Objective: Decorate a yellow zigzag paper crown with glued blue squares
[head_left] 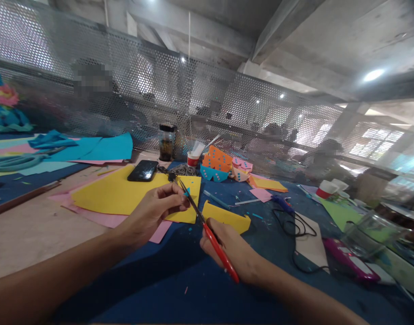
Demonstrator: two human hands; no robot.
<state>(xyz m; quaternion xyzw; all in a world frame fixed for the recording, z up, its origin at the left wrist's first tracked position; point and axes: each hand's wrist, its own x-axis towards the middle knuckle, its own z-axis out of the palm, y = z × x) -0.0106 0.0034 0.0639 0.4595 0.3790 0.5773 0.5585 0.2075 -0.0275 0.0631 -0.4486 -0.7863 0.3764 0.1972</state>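
Note:
My left hand (155, 208) pinches a tiny blue paper piece (187, 191) between thumb and fingers, over a yellow sheet (115, 194). My right hand (234, 253) grips red-handled scissors (210, 234); their blades point up and left, with the tips right at the blue piece. A notched yellow paper cutout (227, 216) lies on the dark blue table cover (179, 280) just beyond my right hand.
A black phone (142, 170) lies on the yellow sheet. Behind it stand a dark jar (166, 142), a red-banded cup (193, 159) and folded orange, blue and pink paper shapes (220, 167). Cables, a blue pen (281, 204) and a purple tool (349, 264) lie to the right. A perforated metal screen (227, 104) backs the table.

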